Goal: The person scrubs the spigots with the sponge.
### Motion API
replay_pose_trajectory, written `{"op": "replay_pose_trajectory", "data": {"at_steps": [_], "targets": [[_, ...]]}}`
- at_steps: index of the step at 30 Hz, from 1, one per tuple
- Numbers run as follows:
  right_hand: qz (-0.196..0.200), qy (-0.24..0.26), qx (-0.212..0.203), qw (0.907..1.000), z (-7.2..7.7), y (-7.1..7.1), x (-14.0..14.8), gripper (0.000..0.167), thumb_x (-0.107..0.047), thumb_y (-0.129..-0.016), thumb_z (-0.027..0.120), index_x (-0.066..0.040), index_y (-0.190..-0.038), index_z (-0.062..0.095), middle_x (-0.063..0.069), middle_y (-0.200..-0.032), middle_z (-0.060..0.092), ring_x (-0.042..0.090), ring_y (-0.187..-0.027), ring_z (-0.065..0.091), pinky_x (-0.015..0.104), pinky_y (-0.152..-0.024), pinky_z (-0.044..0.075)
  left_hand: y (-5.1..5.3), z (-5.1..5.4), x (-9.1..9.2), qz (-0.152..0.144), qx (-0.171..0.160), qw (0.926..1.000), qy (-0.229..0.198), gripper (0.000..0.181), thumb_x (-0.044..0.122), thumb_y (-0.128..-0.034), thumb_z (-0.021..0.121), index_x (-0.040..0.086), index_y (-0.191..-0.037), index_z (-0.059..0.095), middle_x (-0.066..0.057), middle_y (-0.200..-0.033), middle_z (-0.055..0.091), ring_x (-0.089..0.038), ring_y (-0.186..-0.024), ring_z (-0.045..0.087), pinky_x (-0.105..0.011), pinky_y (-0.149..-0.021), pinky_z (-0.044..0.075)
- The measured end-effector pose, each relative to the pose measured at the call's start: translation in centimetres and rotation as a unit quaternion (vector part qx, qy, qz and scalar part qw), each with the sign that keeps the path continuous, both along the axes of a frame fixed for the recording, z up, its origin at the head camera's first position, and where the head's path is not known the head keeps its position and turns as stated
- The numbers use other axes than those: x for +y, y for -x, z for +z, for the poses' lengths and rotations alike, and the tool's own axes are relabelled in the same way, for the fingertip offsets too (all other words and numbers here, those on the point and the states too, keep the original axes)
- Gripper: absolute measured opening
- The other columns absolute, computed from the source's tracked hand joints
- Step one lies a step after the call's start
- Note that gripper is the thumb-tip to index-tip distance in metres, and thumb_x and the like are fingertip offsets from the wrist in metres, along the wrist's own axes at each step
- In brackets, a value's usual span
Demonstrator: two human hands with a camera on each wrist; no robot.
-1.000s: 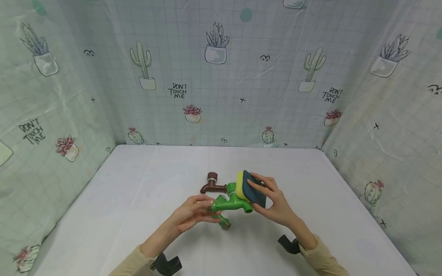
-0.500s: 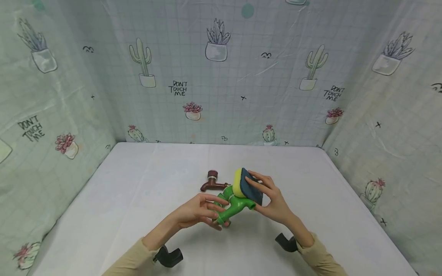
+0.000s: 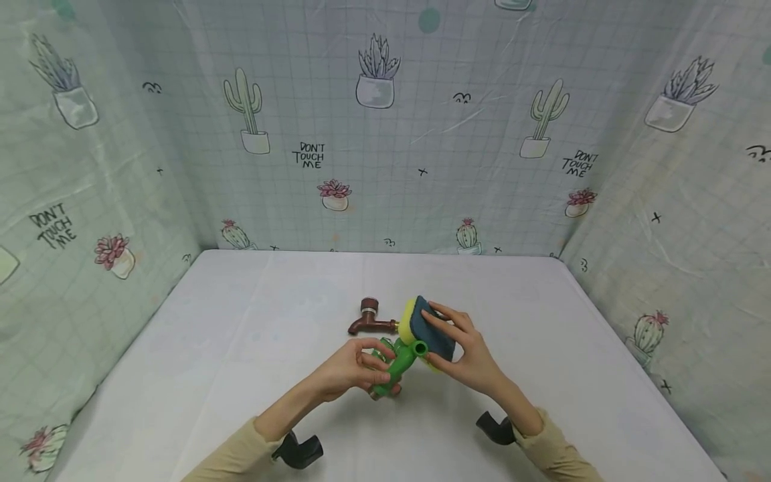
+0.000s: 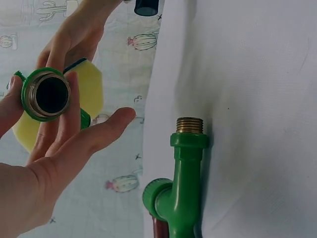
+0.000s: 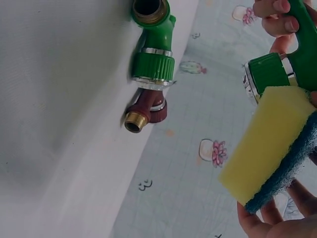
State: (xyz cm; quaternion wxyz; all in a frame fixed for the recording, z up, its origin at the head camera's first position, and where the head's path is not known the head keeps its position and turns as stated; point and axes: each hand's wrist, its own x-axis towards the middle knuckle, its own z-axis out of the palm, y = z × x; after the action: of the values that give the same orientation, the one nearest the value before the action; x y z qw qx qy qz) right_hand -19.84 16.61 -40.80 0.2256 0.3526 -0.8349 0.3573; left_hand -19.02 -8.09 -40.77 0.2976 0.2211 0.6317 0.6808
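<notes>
My left hand (image 3: pixel 351 368) holds a green plastic tap (image 3: pixel 402 363) above the table by its threaded inlet end. The spout mouth faces toward the head camera. My right hand (image 3: pixel 474 357) pinches a sponge (image 3: pixel 435 335), yellow with a dark blue scouring side. In the right wrist view the sponge's yellow face (image 5: pixel 271 141) touches the held tap beside its green ribbed knob (image 5: pixel 269 73). A second green tap (image 4: pixel 187 168) with a brass thread lies on the table, mostly hidden in the head view. Behind it lies a brown tap (image 3: pixel 372 326).
The white table (image 3: pixel 271 301) is enclosed by cloth walls (image 3: pixel 373 181) printed with potted cacti. Dark wrist-worn camera parts (image 3: pixel 300 452) hang below both forearms, above the tabletop.
The held tap has turned in my left hand, its spout swinging from pointing right to facing the head camera. The left fingers have changed their grip. The sponge has shifted slightly left, staying against the tap.
</notes>
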Motion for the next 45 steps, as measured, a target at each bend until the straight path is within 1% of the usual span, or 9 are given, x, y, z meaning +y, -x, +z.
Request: {"op": "replay_pose_trajectory", "data": {"at_steps": [7,11,17,20,29,35,38,41,45], "targets": [[-0.023,0.008,-0.016,0.9996,0.0,0.2,-0.6,0.061,-0.009,-0.065,0.078,-0.004,-0.121,0.054,0.016,-0.132,0.044,0.022,-0.104,0.043,0.045,-0.077,0.047,0.2,0.1,-0.1,-0.005,0.001,1.0,0.004,0.065,0.008,-0.081,0.063,0.007,-0.137,0.03,-0.016,-0.094,0.068,-0.021,-0.082,0.067,-0.037,-0.069,0.056],[-0.034,0.01,-0.015,0.9993,0.2,0.3,-0.6,0.06,-0.011,-0.068,0.076,-0.01,-0.123,0.054,0.011,-0.133,0.045,0.017,-0.104,0.043,0.041,-0.077,0.047,0.3,0.0,-0.1,-0.008,-0.034,0.9989,-0.03,0.062,0.005,-0.0827,0.06,0.005,-0.137,0.031,-0.025,-0.107,0.061,-0.026,-0.088,0.066,-0.037,-0.071,0.055],[-0.048,0.017,-0.004,0.9987,0.3,0.4,0.0,0.061,-0.013,-0.068,0.076,-0.016,-0.125,0.053,0.008,-0.133,0.045,0.015,-0.104,0.042,0.04,-0.076,0.048,0.1,-0.3,-0.1,0.018,-0.093,0.9929,-0.072,0.06,0.003,-0.0852,0.056,0.005,-0.139,0.028,-0.017,-0.108,0.063,-0.026,-0.089,0.065,-0.044,-0.079,0.052],[-0.048,0.01,0.0,0.9988,0.3,0.3,0.3,0.062,-0.014,-0.067,0.077,-0.017,-0.125,0.053,0.008,-0.133,0.045,0.015,-0.105,0.042,0.041,-0.076,0.048,0.1,-0.4,-0.1,0.032,-0.096,0.9917,-0.079,0.063,0.001,-0.0865,0.053,0.008,-0.141,0.022,-0.018,-0.109,0.062,-0.027,-0.092,0.065,-0.048,-0.085,0.048],[-0.013,-0.039,0.008,0.9991,0.3,-0.4,0.4,0.06,-0.019,-0.07,0.075,-0.019,-0.126,0.052,0.009,-0.136,0.04,0.018,-0.109,0.037,0.043,-0.078,0.05,0.2,-0.7,-0.2,0.064,-0.11,0.9883,-0.084,0.065,0.001,-0.0881,0.051,0.013,-0.142,0.018,-0.021,-0.121,0.052,-0.028,-0.098,0.062,-0.044,-0.088,0.048],[0.001,-0.056,0.021,0.9982,0.5,-0.6,0.1,0.06,-0.018,-0.07,0.075,-0.02,-0.125,0.052,0.01,-0.137,0.039,0.019,-0.109,0.035,0.041,-0.079,0.049,0.5,-0.8,-0.2,0.035,-0.122,0.986,-0.109,0.053,0.004,-0.0908,0.046,0.016,-0.136,0.022,-0.017,-0.123,0.051,-0.034,-0.103,0.058,-0.046,-0.084,0.05],[0.01,-0.063,0.021,0.9977,0.6,-0.7,0.1,0.059,-0.018,-0.07,0.074,-0.02,-0.125,0.052,0.01,-0.137,0.039,0.018,-0.109,0.034,0.04,-0.079,0.049,0.4,0.1,-0.4,0.008,-0.149,0.9823,-0.114,0.046,0.022,-0.0962,0.039,0.019,-0.136,0.016,-0.02,-0.124,0.049,-0.036,-0.102,0.058,-0.049,-0.083,0.049],[0.023,-0.071,0.028,0.9968,0.7,-0.7,0.2,0.059,-0.018,-0.071,0.074,-0.021,-0.126,0.052,0.009,-0.137,0.039,0.019,-0.109,0.034,0.039,-0.079,0.049,0.3,0.9,-0.4,-0.008,-0.164,0.9798,-0.115,0.038,0.038,-0.0975,0.026,0.018,-0.129,0.022,-0.019,-0.119,0.052,-0.037,-0.101,0.059,-0.054,-0.083,0.047],[0.031,-0.082,0.042,0.9952,0.9,-0.7,0.2,0.06,-0.018,-0.07,0.075,-0.021,-0.126,0.052,0.008,-0.138,0.038,0.019,-0.109,0.033,0.037,-0.078,0.049,0.4,0.8,-0.4,-0.019,-0.149,0.9792,-0.137,0.024,0.031,-0.099,0.022,0.014,-0.11,0.036,-0.014,-0.113,0.055,-0.039,-0.102,0.057,-0.058,-0.084,0.044]]}}
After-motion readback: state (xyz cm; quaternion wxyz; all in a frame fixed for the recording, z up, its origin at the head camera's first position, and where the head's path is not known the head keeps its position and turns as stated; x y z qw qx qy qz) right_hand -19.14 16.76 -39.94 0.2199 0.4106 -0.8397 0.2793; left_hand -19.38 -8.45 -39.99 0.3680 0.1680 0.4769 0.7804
